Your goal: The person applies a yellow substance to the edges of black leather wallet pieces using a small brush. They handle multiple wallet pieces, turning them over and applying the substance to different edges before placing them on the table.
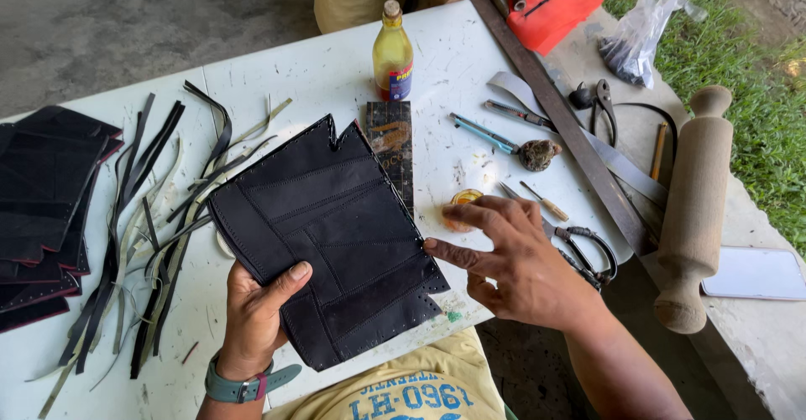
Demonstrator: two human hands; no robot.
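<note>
At the far left edge of the white table (336,67) lies a stack of black leather pieces (46,193), some with a dark red underside showing. Just beside it, a loose heap of thin leather strips (151,227), black and pale, is spread over the table top.

The left hand (256,319) holds the black leather panel (332,235) from below, with the thumb pressed on its front face and the other fingers hidden behind it. A grey-green watch (243,386) is on this wrist. The panel is made of several stitched pieces, has small holes along its edges, and is held a little tilted above the near part of the table, in the middle of the view.

Behind the panel stands a small yellow bottle (392,55) with a cork-like stopper and a blue and red label low on its body. Near it lies a dark rectangular block (390,147).

The right hand (504,256) has the fingers spread; one fingertip touches the right edge of the panel, and another reaches to a small round amber thing (463,198) on the table. It grips nothing.

To the right lie a blue-handled knife (483,133), scissors (579,252), a long metal ruler (558,118), pliers (600,101) and a wooden rolling pin (693,210). At the top right are an orange-red package (550,5) and a clear plastic bag (638,34) with dark contents.
</note>
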